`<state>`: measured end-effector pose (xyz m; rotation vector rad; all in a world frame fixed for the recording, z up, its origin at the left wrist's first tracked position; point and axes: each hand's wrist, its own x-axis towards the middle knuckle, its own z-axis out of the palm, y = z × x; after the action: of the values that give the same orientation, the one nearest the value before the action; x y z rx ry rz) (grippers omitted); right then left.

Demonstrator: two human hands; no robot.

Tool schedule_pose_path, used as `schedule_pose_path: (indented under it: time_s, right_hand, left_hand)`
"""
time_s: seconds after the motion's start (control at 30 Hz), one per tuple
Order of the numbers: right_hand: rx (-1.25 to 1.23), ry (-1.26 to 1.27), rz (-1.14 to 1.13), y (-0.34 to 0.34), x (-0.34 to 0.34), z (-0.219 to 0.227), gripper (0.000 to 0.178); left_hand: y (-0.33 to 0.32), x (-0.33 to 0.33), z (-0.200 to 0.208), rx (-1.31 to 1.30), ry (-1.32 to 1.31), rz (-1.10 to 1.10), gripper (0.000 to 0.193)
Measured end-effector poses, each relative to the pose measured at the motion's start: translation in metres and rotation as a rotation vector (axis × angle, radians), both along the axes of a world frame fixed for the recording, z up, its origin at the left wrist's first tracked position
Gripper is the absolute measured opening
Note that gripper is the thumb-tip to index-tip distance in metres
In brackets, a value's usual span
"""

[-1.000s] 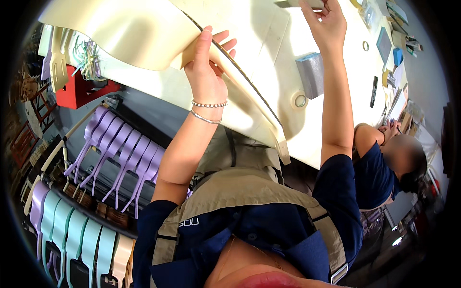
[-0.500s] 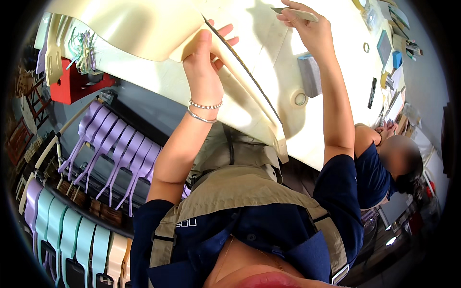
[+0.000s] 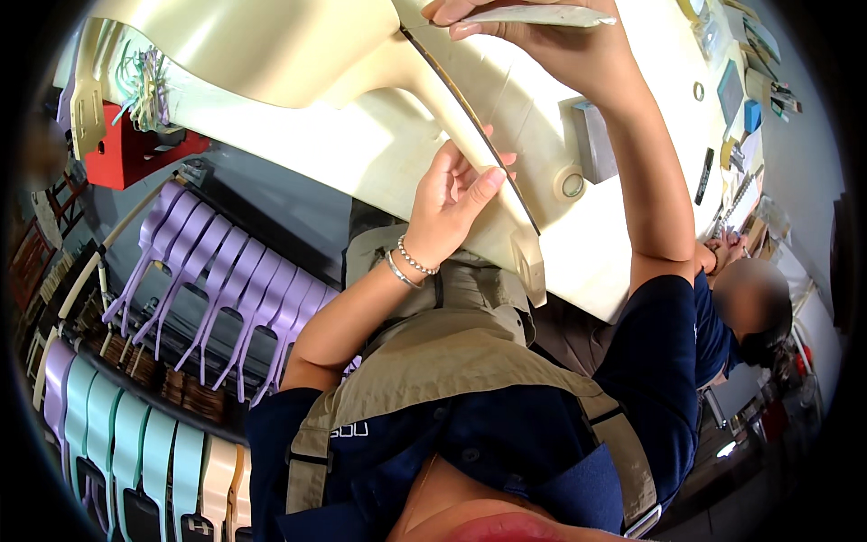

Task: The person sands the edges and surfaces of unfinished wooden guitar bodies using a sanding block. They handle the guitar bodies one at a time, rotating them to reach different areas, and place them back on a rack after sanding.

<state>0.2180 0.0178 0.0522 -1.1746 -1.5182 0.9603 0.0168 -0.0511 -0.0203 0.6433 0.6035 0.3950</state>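
Observation:
A large cream leather-like piece (image 3: 244, 45) lies across the table, tapering to a narrow strap that runs toward my body. Along the strap's right edge runs a dark line. My left hand (image 3: 465, 185) holds the strap low down, thumb on top and fingers beneath. In my right hand (image 3: 542, 45), at the top of the view, is a slim tool with a whitish wrapped handle (image 3: 542, 15). Its tip points left, close to the upper end of the dark line; whether it touches, I cannot tell.
Purple strap pieces (image 3: 226, 262) and teal ones (image 3: 135, 443) hang on racks at the left. A red holder (image 3: 126, 154) stands at the table's left edge. A grey block (image 3: 591, 140) and a tape roll (image 3: 570, 184) lie right of the strap. Another person (image 3: 722, 316) sits at the right.
My left hand has slid down the strap toward my body. My right hand has come left and away from me, bringing the tool to the upper end of the dark line.

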Motion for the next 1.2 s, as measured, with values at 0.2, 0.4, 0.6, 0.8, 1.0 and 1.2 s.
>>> schedule_pose_path:
  time_s: [0.2, 0.4, 0.6, 0.8, 1.0, 1.2]
  right_hand:
    - [0.047, -0.087, 0.064, 0.008, 0.004, -0.002, 0.018]
    - [0.065, -0.110, 0.076, 0.011, 0.003, -0.002, 0.019]
    - [0.045, -0.040, 0.071, 0.010, 0.002, -0.002, 0.017]
    - [-0.026, -0.053, 0.055, 0.004, 0.002, 0.002, 0.016]
    - [-0.007, -0.122, 0.061, 0.003, 0.001, 0.003, 0.015]
    - [0.010, -0.057, 0.055, -0.002, 0.002, -0.008, 0.017]
  left_hand:
    - [0.001, 0.001, 0.000, 0.034, -0.021, 0.004, 0.043]
    - [0.001, 0.001, 0.001, 0.030, -0.015, 0.009, 0.042]
    - [0.000, 0.001, 0.000, 0.024, -0.027, 0.016, 0.042]
    - [0.001, 0.001, -0.001, 0.019, -0.031, 0.008, 0.040]
    - [0.000, 0.001, -0.002, 0.009, -0.039, 0.020, 0.039]
    - [0.000, 0.002, -0.001, 0.009, -0.037, 0.035, 0.038]
